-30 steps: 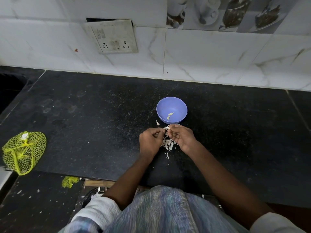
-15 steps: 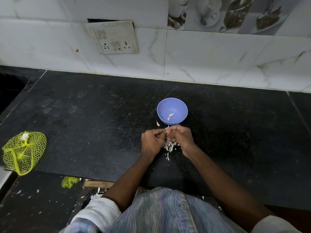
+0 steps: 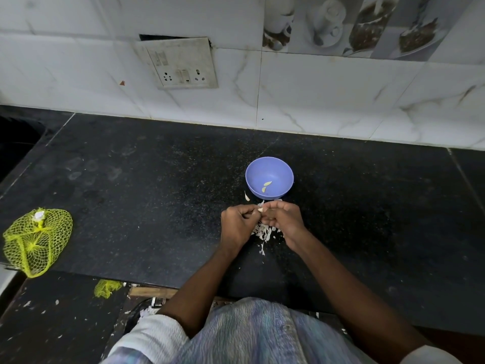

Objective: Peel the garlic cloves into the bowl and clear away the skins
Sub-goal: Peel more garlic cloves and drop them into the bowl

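Pale garlic clove (image 3: 260, 209) pinched between left hand (image 3: 237, 224) and right hand (image 3: 284, 219), both grips curled.

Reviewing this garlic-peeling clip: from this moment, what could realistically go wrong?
1. Both hands, left hand and right hand, work the clove short of the bowl; it could slip onto the counter.
2. The loose skins under the hands lie close to the bowl and could get flicked in with the two peeled cloves.
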